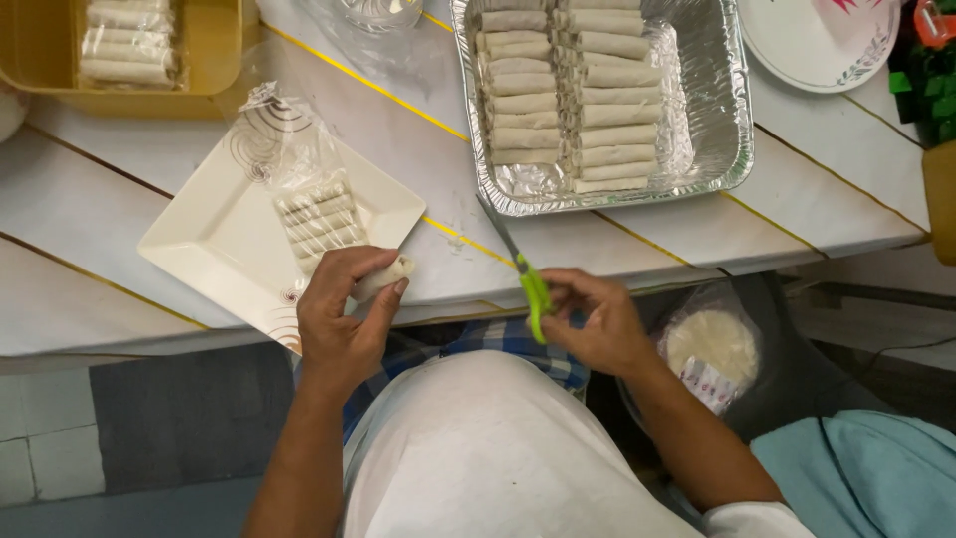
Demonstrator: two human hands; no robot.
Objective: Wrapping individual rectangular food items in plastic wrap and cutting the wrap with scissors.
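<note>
My left hand (344, 314) holds a pale uncooked spring roll (383, 276) at the near corner of a square cream plate (214, 234). On that plate lies a clear plastic bag of several rolls (314, 214). My right hand (596, 321) grips green-handled scissors (526, 279), blades pointing up and to the left toward a foil tray (712, 110). The foil tray holds two rows of several rolls (563, 95).
A yellow tub (214, 50) with wrapped rolls sits at the far left. A patterned round plate (822, 45) lies at the far right. A bag of round wrappers (712, 349) rests below the table edge by my right arm. The white marble table (90, 199) has gold lines.
</note>
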